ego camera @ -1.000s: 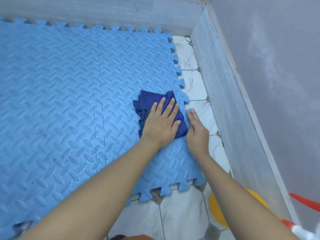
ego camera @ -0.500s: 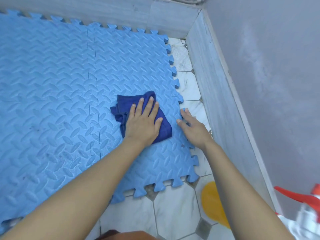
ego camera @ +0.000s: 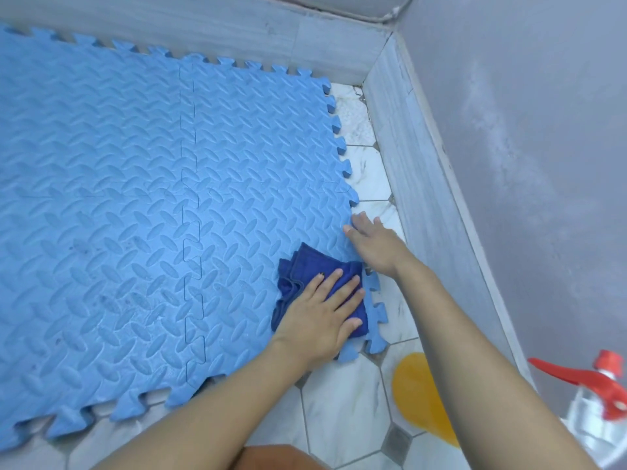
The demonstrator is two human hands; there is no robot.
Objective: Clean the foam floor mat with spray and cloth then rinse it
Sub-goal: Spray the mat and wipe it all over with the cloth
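Blue foam mat [ego camera: 135,215] fills the left and centre of the floor – interlocking tiles w/ toothed edges, raised oval tread, a few dark smudges near its lower middle. It lies flat on white marble-look tiles [ego camera: 342,401], its far edge near the grey skirting.

At the mat's near right corner sits a dark blue cloth [ego camera: 305,269], bunched and folded. Left hand [ego camera: 322,320] lies flat on top of it, fingers straight and slightly spread, pressing it down onto the mat.

Just right of that, right hand [ego camera: 373,242] rests on the mat's right edge, fingers extended and flat, holding nothing – fingertips on the foam, wrist over the floor tile.

Further right: a yellow disc [ego camera: 417,395] on the floor, partly hidden by the right forearm. At the frame's right edge, a spray bottle [ego camera: 597,401] w/ red trigger, clear body, blurred.
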